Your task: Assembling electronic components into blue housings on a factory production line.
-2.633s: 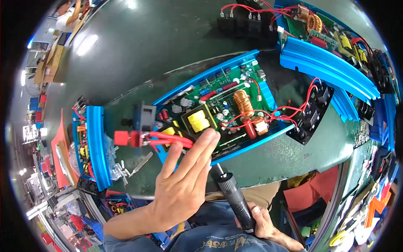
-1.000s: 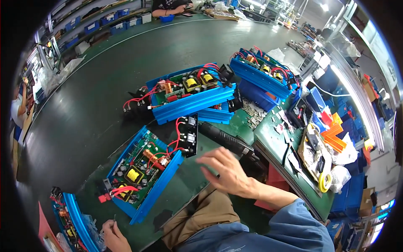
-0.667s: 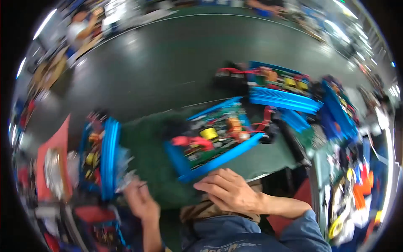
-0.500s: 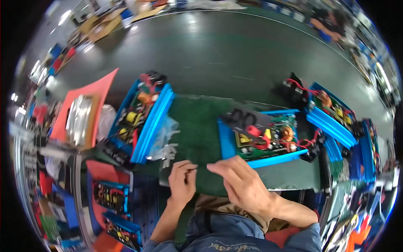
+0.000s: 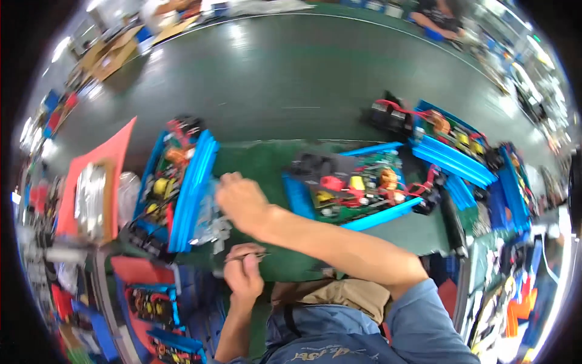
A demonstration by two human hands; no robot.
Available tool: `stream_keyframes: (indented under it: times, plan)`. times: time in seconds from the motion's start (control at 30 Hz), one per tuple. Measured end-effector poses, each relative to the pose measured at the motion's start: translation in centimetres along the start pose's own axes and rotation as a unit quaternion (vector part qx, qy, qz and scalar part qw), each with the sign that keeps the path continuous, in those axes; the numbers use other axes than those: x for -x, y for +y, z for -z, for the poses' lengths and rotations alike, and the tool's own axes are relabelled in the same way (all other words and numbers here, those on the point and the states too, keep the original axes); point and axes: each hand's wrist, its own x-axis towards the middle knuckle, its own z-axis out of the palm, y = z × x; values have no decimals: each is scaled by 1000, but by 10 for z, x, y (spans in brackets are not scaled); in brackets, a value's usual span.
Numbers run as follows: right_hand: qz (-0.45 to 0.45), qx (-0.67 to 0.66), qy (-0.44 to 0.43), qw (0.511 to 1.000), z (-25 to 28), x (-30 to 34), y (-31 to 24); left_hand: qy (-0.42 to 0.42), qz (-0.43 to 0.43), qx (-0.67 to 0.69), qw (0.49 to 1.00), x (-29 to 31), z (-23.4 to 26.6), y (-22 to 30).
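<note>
My right hand [image 5: 241,203] is stretched across to the left, over the edge of a clear plastic bag [image 5: 208,221]. Motion smears its fingertips, so I cannot tell whether they grip anything. Nearer to me, my left hand [image 5: 244,273] is closed, fingers curled against the thumb; a thin dark thing shows at the fingertips, too small to name. Small pale pieces [image 5: 221,235] lie at the bag's near end, above the left hand. To the right of my hands lies an open blue housing [image 5: 298,197] with a circuit board [image 5: 357,194] and a dark grey sheet [image 5: 318,167] partly over it.
Another blue housing [image 5: 193,188] with electronics stands left of the bag, beside a pink sheet [image 5: 68,194]. Further blue housings [image 5: 451,161] with red wires stand at the right. More units [image 5: 151,303] sit low at the left. Another person [image 5: 439,21] is at the far right.
My right hand has swung left and away from me, from beside the left hand to the plastic bag. The left hand stays low and closed. The whole view has shifted a little.
</note>
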Motion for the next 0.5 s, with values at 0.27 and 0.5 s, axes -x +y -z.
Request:
stream_keyframes:
  times: [0.27, 0.5]
  plan:
    - [-8, -133, 46, 990, 32, 55, -7, 156, 176, 80, 969, 14, 1, -6]
    - [-33, -444, 178, 877, 122, 191, 21, -2, 94, 20, 995, -34, -10, 84]
